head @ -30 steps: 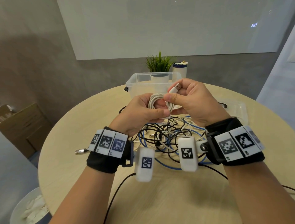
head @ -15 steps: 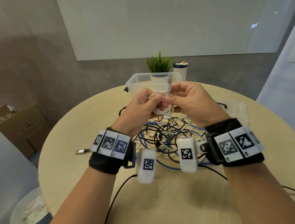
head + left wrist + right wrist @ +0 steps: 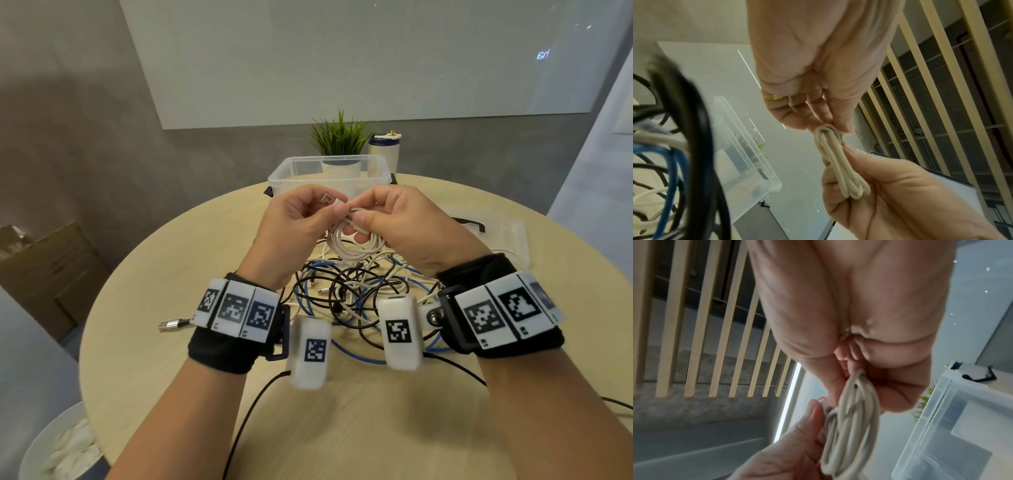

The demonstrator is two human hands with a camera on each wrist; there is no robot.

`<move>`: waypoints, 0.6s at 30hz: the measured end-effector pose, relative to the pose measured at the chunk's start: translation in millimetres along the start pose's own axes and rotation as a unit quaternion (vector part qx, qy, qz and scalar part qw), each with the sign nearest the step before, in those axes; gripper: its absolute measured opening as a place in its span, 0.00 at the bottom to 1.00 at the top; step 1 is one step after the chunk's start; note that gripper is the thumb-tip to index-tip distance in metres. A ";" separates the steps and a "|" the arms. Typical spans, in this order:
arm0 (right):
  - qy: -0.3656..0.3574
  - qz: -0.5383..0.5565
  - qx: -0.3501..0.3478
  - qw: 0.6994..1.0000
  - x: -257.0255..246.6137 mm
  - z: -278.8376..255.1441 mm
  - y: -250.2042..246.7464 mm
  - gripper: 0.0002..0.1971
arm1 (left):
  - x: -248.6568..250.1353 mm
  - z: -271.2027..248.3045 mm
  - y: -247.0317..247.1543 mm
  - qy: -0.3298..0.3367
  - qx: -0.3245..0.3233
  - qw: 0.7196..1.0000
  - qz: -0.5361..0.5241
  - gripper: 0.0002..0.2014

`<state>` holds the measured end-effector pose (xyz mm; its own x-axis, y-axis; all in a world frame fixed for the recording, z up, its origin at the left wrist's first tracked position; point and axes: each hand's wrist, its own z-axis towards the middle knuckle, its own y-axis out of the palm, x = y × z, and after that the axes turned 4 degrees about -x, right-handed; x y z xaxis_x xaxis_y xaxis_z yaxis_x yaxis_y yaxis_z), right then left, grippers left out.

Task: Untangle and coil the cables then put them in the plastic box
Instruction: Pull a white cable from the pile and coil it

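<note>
Both hands hold a coiled white cable (image 3: 356,245) in the air above a tangle of black, blue and white cables (image 3: 359,298) on the round table. My left hand (image 3: 322,214) pinches the cable's end near its USB plug (image 3: 328,198), which points left. My right hand (image 3: 363,214) pinches the top of the coil, whose loops hang below. The left wrist view shows the white coil (image 3: 840,162) squeezed flat between the two hands. In the right wrist view the same coil (image 3: 851,426) hangs from the right fingers. The clear plastic box (image 3: 329,173) stands open behind the hands.
The box lid (image 3: 507,236) lies flat on the table at the right. Behind the box are a potted plant (image 3: 339,137) and a white cup (image 3: 383,150). A silver USB plug (image 3: 171,323) lies on the table at the left. A black cord (image 3: 246,418) runs off the front edge.
The USB plug end has passed from my right fingers across the top of the coil to my left fingers. The coil now hangs lower between the hands.
</note>
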<state>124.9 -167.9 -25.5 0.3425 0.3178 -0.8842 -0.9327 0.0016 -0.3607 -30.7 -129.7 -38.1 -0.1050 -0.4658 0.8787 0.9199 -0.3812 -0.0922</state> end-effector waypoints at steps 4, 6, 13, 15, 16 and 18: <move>0.032 0.041 0.018 0.999 -0.3 2.8 1.7 0.07 | 0.5 0.7 -0.7 -0.015 0.012 1.000 -0.024 0.04; 0.036 0.070 0.024 0.997 -0.6 3.9 1.1 0.08 | 1.2 0.8 -0.8 -0.025 0.012 0.999 -0.036 0.04; 0.044 0.121 0.000 0.992 -4.5 0.1 -1.5 0.13 | 1.4 -1.0 6.4 -0.033 -0.009 0.998 -0.043 0.06; 0.046 0.100 0.005 0.994 -4.2 0.7 -0.2 0.13 | 1.7 -1.7 8.6 -0.049 -0.025 0.997 -0.060 0.05; 0.044 0.086 0.007 0.995 -4.1 1.0 0.3 0.13 | 2.0 -1.8 9.3 -0.060 -0.035 0.995 -0.068 0.05; 0.037 0.073 0.012 0.997 -4.3 0.8 0.7 0.13 | 1.9 -2.0 10.1 -0.077 -0.046 0.993 -0.073 0.05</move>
<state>122.7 -168.5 -21.7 0.2094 0.2462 -0.9463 -0.9754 -0.0158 -0.2199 -22.4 -136.1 -38.3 -0.1686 -0.2761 0.9462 0.8603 -0.5098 0.0045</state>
